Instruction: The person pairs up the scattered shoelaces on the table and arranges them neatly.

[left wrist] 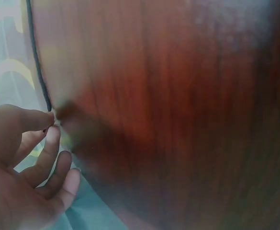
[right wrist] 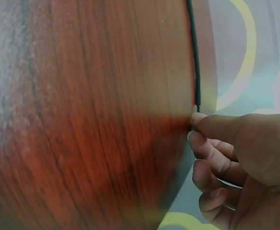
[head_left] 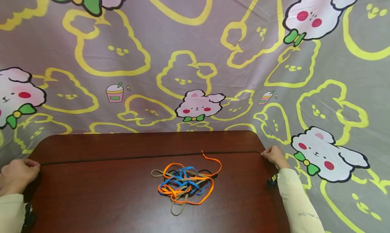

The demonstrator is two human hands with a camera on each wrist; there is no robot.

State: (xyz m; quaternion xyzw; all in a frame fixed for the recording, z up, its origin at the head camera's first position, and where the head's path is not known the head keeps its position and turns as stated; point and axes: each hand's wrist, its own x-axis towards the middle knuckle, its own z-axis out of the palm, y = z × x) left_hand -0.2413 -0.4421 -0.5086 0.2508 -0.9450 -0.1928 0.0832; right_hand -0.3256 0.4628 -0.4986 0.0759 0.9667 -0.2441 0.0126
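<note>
A black shoelace [head_left: 128,157] stretches nearly straight across the far part of the brown table, from one side to the other. At the table's left edge my left hand [head_left: 20,173] pinches one end between thumb and forefinger; the left wrist view shows the black lace [left wrist: 38,62] running into those fingertips. My right hand [head_left: 275,156] pinches the other end at the right edge, with the lace [right wrist: 196,62] leading up from its thumb and forefinger. Nearer than the stretched lace lies a tangled heap of orange [head_left: 210,192], blue, tan and black laces.
The dark wooden table [head_left: 106,199] has rounded far corners. Behind it and along the right hangs a grey cloth [head_left: 146,33] printed with rabbits and yellow outlines. Dark devices are strapped at both wrists. One orange lace end reaches from the heap toward the stretched lace.
</note>
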